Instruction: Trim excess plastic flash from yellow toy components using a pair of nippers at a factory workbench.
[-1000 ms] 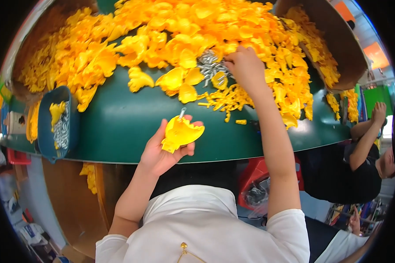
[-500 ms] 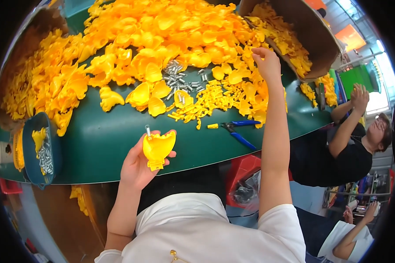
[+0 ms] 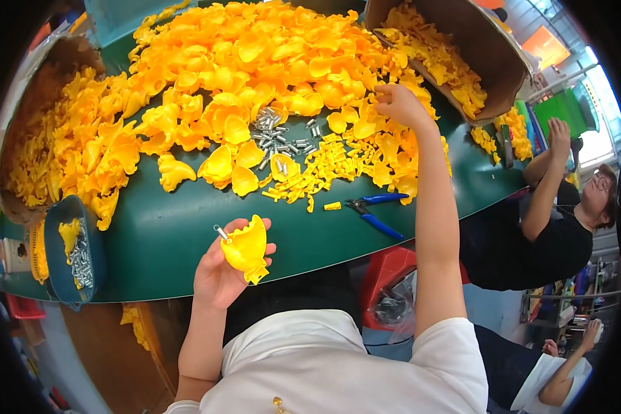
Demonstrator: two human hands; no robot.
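Note:
In front of my body, my left hand [image 3: 215, 277] grips a hollow yellow plastic shell [image 3: 248, 246] with a jagged edge. A small silvery metal cylinder [image 3: 221, 232] sticks out at the shell's upper left, beside my thumb. Stretched far forward, my right hand [image 3: 403, 107] is over the right side of a big heap of yellow plastic shells [image 3: 248, 48]. Its fingers are bent but apart, and nothing shows between them. Nearer to me lie loose metal cylinders [image 3: 272, 131], small yellow plastic pieces [image 3: 328, 162] and blue-handled cutting pliers [image 3: 376, 210].
Cardboard boxes of yellow parts stand at the left [image 3: 21, 103] and far right [image 3: 493, 52]. A blue basket [image 3: 55, 265] with metal cylinders sits on the left of the green table [image 3: 159, 241]. A co-worker in black [image 3: 531, 245] is at the right; another person is lower right.
My left hand has tilted the shell, so the metal cylinder now leans left. My right hand has shifted slightly left over the heap. The view has moved a little.

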